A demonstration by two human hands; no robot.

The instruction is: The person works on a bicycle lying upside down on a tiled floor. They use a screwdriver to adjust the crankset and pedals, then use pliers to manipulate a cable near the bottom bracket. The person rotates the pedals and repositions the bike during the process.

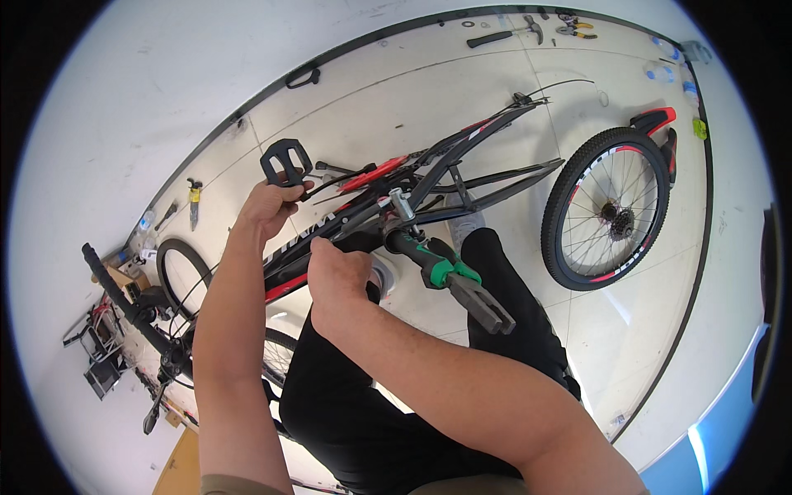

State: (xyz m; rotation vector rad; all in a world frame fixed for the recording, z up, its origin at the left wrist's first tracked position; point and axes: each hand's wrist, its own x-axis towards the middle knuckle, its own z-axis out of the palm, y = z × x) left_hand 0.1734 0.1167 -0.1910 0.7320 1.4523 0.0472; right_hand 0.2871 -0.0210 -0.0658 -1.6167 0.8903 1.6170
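Observation:
My left hand (pixel 271 206) is closed on a black platform pedal (pixel 286 162), its fingers pinching the near edge. Beside the pedal a black crank arm runs toward the bicycle frame (pixel 301 241), which is black with red and white and lies across the middle. My right hand (pixel 338 268) is curled into a fist against the frame's near side; anything inside it is hidden. Just right of that hand juts a black-and-green clamp head (pixel 445 272) with grey jaws pointing down to the right. A silver clamp (pixel 402 204) sits at its upper end.
A detached rear wheel (pixel 606 209) with a cassette stands at the right, by a red-and-black mudguard (pixel 656 121). The handlebar (pixel 124 280) reaches out at the left. A hammer (pixel 507 35), pliers (pixel 577 31) and a yellow-and-black tool (pixel 195 204) lie on the tiled floor.

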